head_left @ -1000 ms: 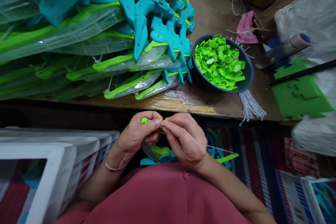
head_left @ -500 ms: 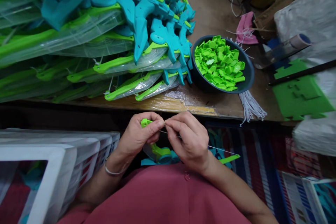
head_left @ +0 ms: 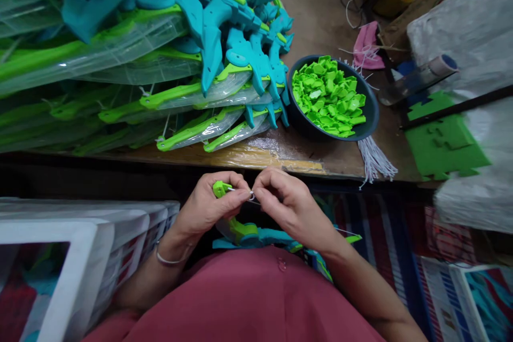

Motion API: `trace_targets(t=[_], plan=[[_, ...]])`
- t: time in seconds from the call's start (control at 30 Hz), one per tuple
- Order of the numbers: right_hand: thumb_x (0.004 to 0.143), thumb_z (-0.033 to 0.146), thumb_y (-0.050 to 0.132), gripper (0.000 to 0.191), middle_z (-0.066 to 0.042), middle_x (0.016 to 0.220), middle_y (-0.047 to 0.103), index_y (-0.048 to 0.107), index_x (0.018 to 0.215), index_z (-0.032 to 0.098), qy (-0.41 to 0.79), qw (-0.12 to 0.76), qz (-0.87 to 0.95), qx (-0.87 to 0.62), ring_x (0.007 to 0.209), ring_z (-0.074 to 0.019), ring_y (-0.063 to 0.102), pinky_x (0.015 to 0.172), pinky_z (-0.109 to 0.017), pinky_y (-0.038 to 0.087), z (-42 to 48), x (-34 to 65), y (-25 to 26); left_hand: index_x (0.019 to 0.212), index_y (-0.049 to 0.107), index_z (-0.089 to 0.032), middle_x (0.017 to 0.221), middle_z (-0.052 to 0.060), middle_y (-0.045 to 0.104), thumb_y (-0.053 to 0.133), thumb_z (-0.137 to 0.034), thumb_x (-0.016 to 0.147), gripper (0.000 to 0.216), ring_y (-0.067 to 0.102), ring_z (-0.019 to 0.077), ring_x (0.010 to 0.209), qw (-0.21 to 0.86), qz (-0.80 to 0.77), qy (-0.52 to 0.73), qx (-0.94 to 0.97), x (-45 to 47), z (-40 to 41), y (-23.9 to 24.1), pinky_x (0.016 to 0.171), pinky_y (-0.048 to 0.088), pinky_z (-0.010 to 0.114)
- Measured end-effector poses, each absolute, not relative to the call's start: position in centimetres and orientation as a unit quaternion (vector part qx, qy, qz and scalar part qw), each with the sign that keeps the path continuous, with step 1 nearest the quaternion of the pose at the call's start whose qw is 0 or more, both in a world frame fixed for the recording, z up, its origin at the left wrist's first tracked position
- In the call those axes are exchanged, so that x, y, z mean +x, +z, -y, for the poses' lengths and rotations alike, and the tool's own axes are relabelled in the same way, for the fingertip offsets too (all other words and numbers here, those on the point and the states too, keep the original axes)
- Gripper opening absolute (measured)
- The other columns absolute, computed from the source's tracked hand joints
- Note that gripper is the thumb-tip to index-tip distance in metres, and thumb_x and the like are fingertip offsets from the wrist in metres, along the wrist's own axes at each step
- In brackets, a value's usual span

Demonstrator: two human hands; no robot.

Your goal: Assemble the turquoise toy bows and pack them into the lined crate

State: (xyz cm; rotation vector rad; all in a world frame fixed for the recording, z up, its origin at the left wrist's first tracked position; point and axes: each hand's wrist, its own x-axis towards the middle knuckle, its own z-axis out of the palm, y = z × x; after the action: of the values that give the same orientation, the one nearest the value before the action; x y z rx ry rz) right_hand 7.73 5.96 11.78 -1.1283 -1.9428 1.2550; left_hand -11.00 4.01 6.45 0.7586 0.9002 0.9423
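A toy bow with a teal grip [head_left: 276,236] and green limbs lies across my lap, partly hidden by my hands. My left hand [head_left: 216,197] is closed around one green limb end [head_left: 220,188], pinching white string between thumb and forefinger. Fingertips of my right hand [head_left: 288,206] pinch the same white string [head_left: 252,195], which forms a small loop or knot between the hands. More string runs under the right hand to the other green limb tip [head_left: 353,238].
Stacked teal-and-green toy bows [head_left: 224,21] cover the bench's left. A dark bowl [head_left: 371,123] holds green plastic pieces [head_left: 328,96]; white strings [head_left: 374,157] hang over the bench edge beside it. A white crate [head_left: 88,230] stands at my left, another [head_left: 468,288] at lower right.
My right hand has turned and its fingers have shifted at the string, where a small white loop now shows. The view has shifted slightly; the left hand keeps its hold.
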Motion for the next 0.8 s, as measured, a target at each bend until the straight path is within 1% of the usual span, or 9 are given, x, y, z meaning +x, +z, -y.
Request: trace_targets(t=[0.07, 0.13, 0.17, 0.23, 0.3, 0.43, 0.5, 0.6, 0.8], plan=[[0.104, 0.030, 0.054, 0.022, 0.003, 0.074, 0.058, 0.060, 0.086, 0.019, 0.578, 0.256, 0.652, -0.418, 0.065, -0.0096, 0.057, 0.060, -0.023, 0.048, -6.2, 8.0, 11.7, 0.072, 0.064, -0.014, 0.052, -0.005, 0.046, 0.083, -0.045, 0.081, 0.038, 0.038, 0.0047, 0.044, 0.730, -0.412, 0.423, 0.344, -10.9, -4.0, 6.7, 0.043, 0.031, 0.017], [0.105, 0.034, 0.052, 0.025, 0.002, 0.075, 0.060, 0.063, 0.089, 0.018, 0.627, 0.263, 0.607, -0.410, 0.065, -0.0099, 0.059, 0.061, -0.023, 0.051, -6.3, 8.1, 11.3, 0.072, 0.062, -0.014, 0.050, -0.006, 0.044, 0.082, -0.047, 0.082, 0.039, 0.037, 0.0047, 0.043, 0.732, -0.414, 0.425, 0.335, -10.8, -4.1, 6.8, 0.043, 0.031, 0.017], [0.104, 0.035, 0.055, 0.023, 0.001, 0.080, 0.063, 0.065, 0.091, 0.018, 0.620, 0.283, 0.606, -0.410, 0.069, -0.0108, 0.061, 0.064, -0.024, 0.053, -6.2, 8.1, 11.0, 0.072, 0.062, -0.015, 0.049, -0.006, 0.043, 0.081, -0.047, 0.082, 0.039, 0.037, 0.0047, 0.043, 0.732, -0.415, 0.428, 0.329, -10.8, -4.1, 6.8, 0.043, 0.031, 0.017], [0.099, 0.031, 0.065, 0.013, -0.002, 0.092, 0.067, 0.069, 0.099, 0.019, 0.556, 0.337, 0.636, -0.415, 0.080, -0.0128, 0.065, 0.071, -0.026, 0.056, -5.8, 8.0, 10.6, 0.073, 0.061, -0.015, 0.047, -0.007, 0.042, 0.081, -0.047, 0.082, 0.039, 0.036, 0.0047, 0.042, 0.732, -0.415, 0.435, 0.321, -10.7, -4.2, 6.7, 0.042, 0.031, 0.017], [0.093, 0.024, 0.072, 0.013, -0.002, 0.097, 0.069, 0.070, 0.106, 0.020, 0.474, 0.376, 0.678, -0.418, 0.086, -0.0137, 0.065, 0.075, -0.027, 0.056, -5.4, 7.8, 10.2, 0.075, 0.062, -0.015, 0.046, -0.007, 0.042, 0.081, -0.047, 0.082, 0.038, 0.035, 0.0047, 0.042, 0.732, -0.413, 0.440, 0.315, -10.7, -4.3, 6.6, 0.042, 0.030, 0.017], [0.098, 0.015, 0.066, 0.009, -0.002, 0.093, 0.071, 0.071, 0.101, 0.021, 0.366, 0.403, 0.736, -0.403, 0.086, -0.0144, 0.067, 0.078, -0.029, 0.057, -4.9, 7.5, 9.9, 0.074, 0.062, -0.015, 0.047, -0.007, 0.042, 0.083, -0.044, 0.081, 0.037, 0.035, 0.0042, 0.041, 0.739, -0.404, 0.446, 0.304, -10.7, -4.4, 6.4, 0.041, 0.030, 0.017], [0.100, 0.013, 0.062, 0.012, -0.003, 0.091, 0.072, 0.071, 0.098, 0.020, 0.331, 0.407, 0.754, -0.395, 0.087, -0.0149, 0.068, 0.079, -0.030, 0.058, -4.9, 7.3, 9.9, 0.073, 0.063, -0.014, 0.048, -0.007, 0.043, 0.084, -0.044, 0.080, 0.037, 0.036, 0.0042, 0.041, 0.736, -0.412, 0.443, 0.302, -10.7, -4.4, 6.5, 0.041, 0.030, 0.017], [0.099, 0.013, 0.062, 0.012, -0.003, 0.090, 0.072, 0.071, 0.097, 0.021, 0.301, 0.404, 0.768, -0.395, 0.086, -0.0156, 0.068, 0.078, -0.030, 0.058, -5.0, 7.2, 9.9, 0.073, 0.066, -0.014, 0.047, -0.006, 0.045, 0.087, -0.044, 0.077, 0.037, 0.037, 0.0043, 0.040, 0.726, -0.438, 0.437, 0.300, -10.6, -4.4, 6.8, 0.040, 0.029, 0.016], [0.099, 0.016, 0.064, 0.008, -0.004, 0.092, 0.072, 0.069, 0.095, 0.021, 0.300, 0.398, 0.771, -0.397, 0.087, -0.0164, 0.069, 0.078, -0.031, 0.059, -5.0, 7.1, 9.9, 0.071, 0.068, -0.013, 0.050, -0.005, 0.047, 0.088, -0.045, 0.074, 0.038, 0.038, 0.0045, 0.041, 0.720, -0.448, 0.436, 0.301, -10.6, -4.5, 6.6, 0.040, 0.030, 0.017]])
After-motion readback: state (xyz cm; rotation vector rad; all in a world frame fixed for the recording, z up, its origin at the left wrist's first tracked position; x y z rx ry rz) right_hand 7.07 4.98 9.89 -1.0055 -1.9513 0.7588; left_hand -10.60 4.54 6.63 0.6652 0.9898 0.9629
